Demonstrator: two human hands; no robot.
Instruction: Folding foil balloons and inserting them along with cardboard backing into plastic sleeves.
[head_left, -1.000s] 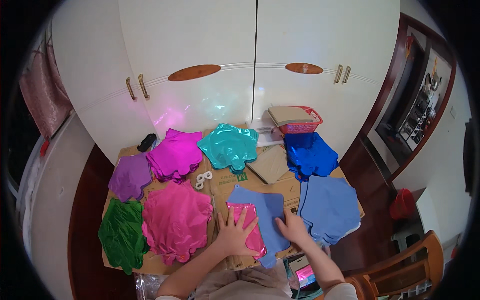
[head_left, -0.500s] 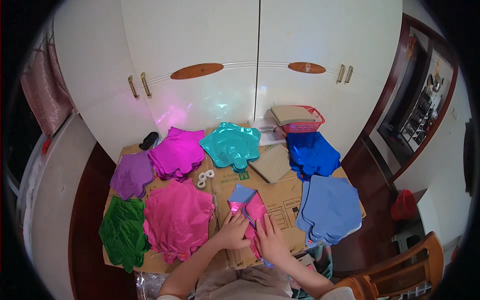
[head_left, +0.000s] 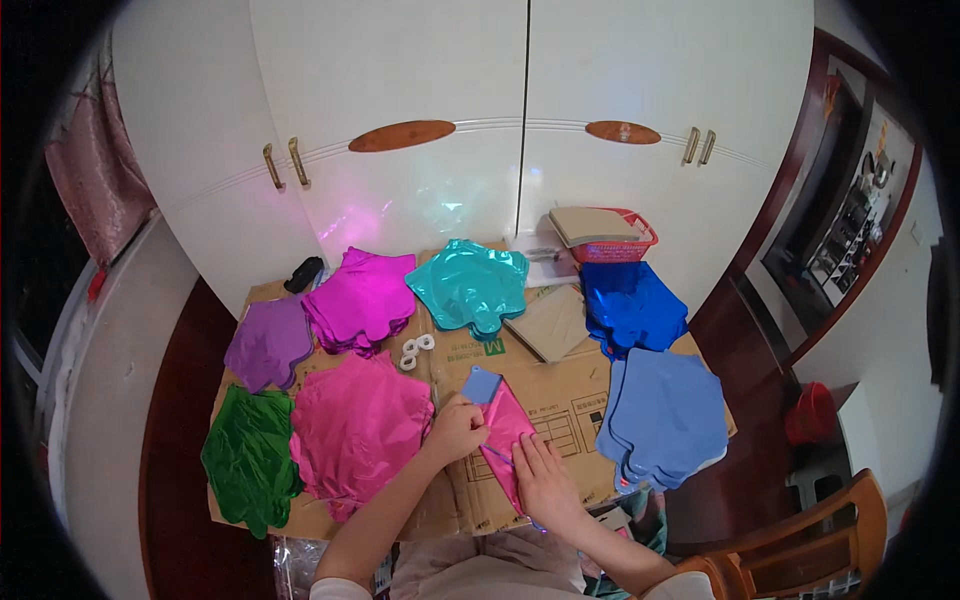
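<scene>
**Folding a pink foil balloon among sorted colour stacks**

My left hand (head_left: pixel 455 430) sits at the upper left edge of the folded pink foil balloon (head_left: pixel 505 440), fingers curled together and pinching the fold where it meets a small light-blue piece (head_left: pixel 481 384) that sticks out at the balloon's 12 o'clock. My right hand (head_left: pixel 540 482) lies flat on the lower half of the same balloon, fingers pressed together and stretched toward 12 o'clock, I judge to keep the slippery foil from springing open while the other hand holds the crease. The balloon lies as a narrow slanting strip on the flattened cardboard sheet (head_left: pixel 560 400) that covers the worktop, straight ahead of me and close in, so both hands reach it without stretching.

Around it, flat foil balloons lie grouped by colour in an arc, each stack within arm's reach. At 9 o'clock from my left hand is the large pink stack (head_left: pixel 355 430), and beyond it the green stack (head_left: pixel 248 460). At 10 o'clock lies the purple stack (head_left: pixel 268 342), at 11 o'clock the magenta stack (head_left: pixel 362 298), at 12 o'clock the teal balloon (head_left: pixel 470 285). The dark blue stack (head_left: pixel 630 305) is at 1 o'clock, the light-blue stack (head_left: pixel 665 415) at 3 o'clock.

Two small white tape rolls (head_left: pixel 417 347) rest between the magenta and teal foils. A red basket (head_left: pixel 612 240) stands against the white cabinet doors (head_left: pixel 520 130) at the far edge.
</scene>
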